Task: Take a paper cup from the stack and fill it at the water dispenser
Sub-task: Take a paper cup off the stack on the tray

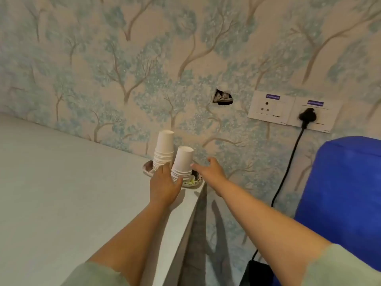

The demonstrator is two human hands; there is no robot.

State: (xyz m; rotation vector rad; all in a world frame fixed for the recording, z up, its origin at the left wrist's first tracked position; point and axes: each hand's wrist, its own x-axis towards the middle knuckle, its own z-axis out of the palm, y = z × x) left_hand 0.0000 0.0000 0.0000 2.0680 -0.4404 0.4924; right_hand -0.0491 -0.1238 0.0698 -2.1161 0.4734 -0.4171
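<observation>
Head view: two stacks of upside-down white paper cups sit mid-frame on a patterned plate (pixel 188 183) at the far corner of the pale counter (pixel 61 182), the nearer stack (pixel 182 164) just right of the taller stack (pixel 164 150). Left hand (pixel 164 187) wraps the base of the nearer stack, thumb and fingers curled on it; right hand (pixel 212 170) is spread open, holding nothing, fingertips at that stack's right side, contact unclear. Blue water jug (pixel 340 193) at right edge, wall sockets (pixel 288 110) with a black plug (pixel 307 115) above it, tree-pattern wallpaper (pixel 123 69) behind.
</observation>
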